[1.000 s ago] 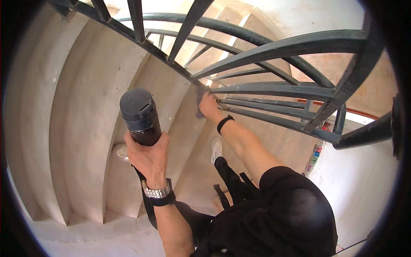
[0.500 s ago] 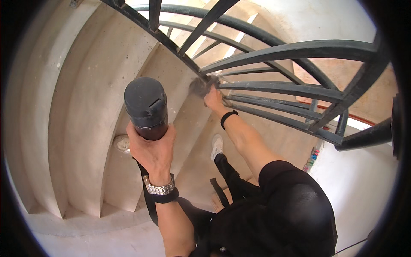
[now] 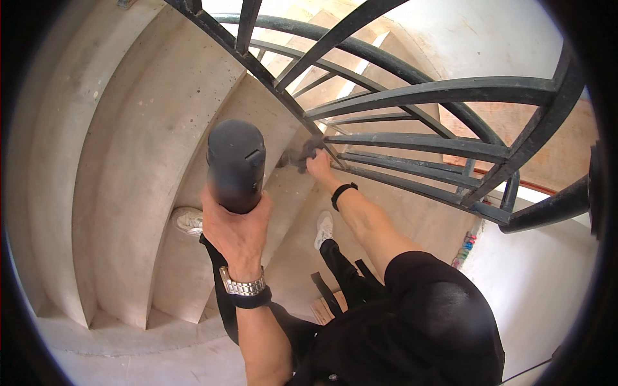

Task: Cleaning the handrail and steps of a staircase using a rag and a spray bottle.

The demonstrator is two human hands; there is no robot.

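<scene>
My left hand (image 3: 237,228) is wrapped round a black lidded bottle (image 3: 236,164), a thick cylinder with a small slot near its top edge. It is held up above the stairs, and its lower end is hidden by my fingers. Farther right, my right hand (image 3: 318,165) is closed on a crumpled dark grey-brown rag (image 3: 297,159). The rag lies against the lower bar of the black metal railing (image 3: 418,141), close to where several bars meet. Part of the rag hangs over the step side and is slightly blurred.
Curved pale concrete steps (image 3: 129,148) fill the left side, with small stains. My white shoes (image 3: 325,229) stand on the steps below me. A dark handrail (image 3: 547,207) runs to the right edge. Small coloured items (image 3: 465,249) lie by the white wall (image 3: 515,289).
The rag and my right hand have moved slightly down along the railing. My left hand and the bottle have shifted a little to the right in view. The view itself has also shifted slightly.
</scene>
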